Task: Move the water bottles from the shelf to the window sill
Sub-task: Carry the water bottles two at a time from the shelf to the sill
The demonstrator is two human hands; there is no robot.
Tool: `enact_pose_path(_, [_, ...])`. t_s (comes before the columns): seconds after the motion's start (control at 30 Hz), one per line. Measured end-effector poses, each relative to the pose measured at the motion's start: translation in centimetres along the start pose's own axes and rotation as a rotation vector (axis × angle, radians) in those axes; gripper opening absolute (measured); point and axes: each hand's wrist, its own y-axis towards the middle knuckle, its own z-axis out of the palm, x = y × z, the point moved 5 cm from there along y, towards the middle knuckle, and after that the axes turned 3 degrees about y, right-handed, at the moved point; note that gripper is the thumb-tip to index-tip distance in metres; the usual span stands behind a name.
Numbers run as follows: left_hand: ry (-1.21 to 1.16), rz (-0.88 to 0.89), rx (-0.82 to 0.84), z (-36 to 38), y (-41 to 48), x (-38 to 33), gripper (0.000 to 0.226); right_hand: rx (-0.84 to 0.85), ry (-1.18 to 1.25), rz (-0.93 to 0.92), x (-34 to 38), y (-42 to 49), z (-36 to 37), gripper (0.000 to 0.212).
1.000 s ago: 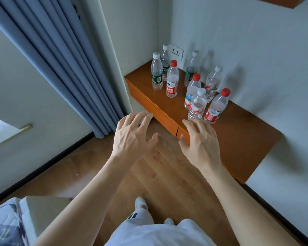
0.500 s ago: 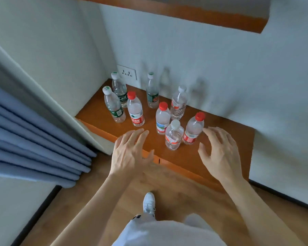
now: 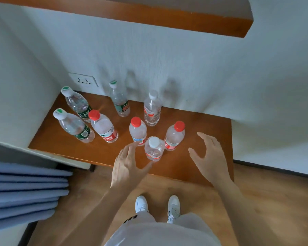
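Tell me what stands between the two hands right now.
In the head view, the short white-capped bottle stands between the left hand and the right hand, nearer the left; bare shelf fills the rest.

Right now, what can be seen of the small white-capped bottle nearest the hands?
The small bottle is clear plastic with a white cap and a red-printed label. It stands upright near the front edge of the wooden shelf, close before a blue-banded bottle and a red-labelled bottle. The left hand is spread beside it, thumb near its base; contact cannot be told. The right hand is apart.
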Motion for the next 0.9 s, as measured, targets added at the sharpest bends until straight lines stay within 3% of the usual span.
enact_pose_path(0.2, [-0.215, -0.247, 0.087, 4.1, 0.0, -0.8, 0.092, 0.136, 0.253, 0.051, -1.4, 3.4, 4.3, 0.077])
enact_pose_path(0.4, [-0.346, -0.392, -0.016, 6.8, 0.2, -1.7, 0.089, 0.186, 0.455, 0.018, -1.4, 5.4, 8.6, 0.089])
enact_pose_path(0.63, [-0.402, -0.466, -0.167, 7.5, 1.0, -2.8, 0.077, 0.183, 0.522, -0.121, -1.1, 6.3, 10.4, 0.078])
enact_pose_path(0.9, [-0.372, -0.443, -0.163, 6.7, 1.2, -4.1, 0.065, 0.178, 0.491, -0.171, -0.7, 6.7, 9.3, 0.07])
